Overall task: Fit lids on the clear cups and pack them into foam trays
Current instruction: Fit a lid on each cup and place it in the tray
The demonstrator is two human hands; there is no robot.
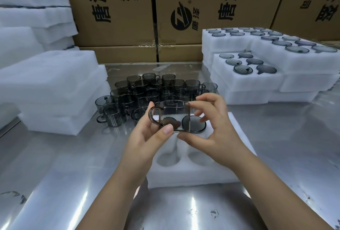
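A clear grey-tinted cup (174, 111) with a handle on its left side is held upright above a white foam tray (193, 172). My left hand (147, 137) grips it at the handle side, thumb near its base. My right hand (215, 128) pinches its right side, fingers over the rim and thumb under the base. In the tray behind the cup lies a round grey lid (198, 124). Two empty round pockets (168, 158) show at the tray's front.
Several more grey cups (156, 89) stand grouped on the shiny metal table behind my hands. Stacked foam trays (55, 89) sit at left. At right, foam trays holding several lids (248, 64) are piled up. Cardboard boxes (202, 8) line the back.
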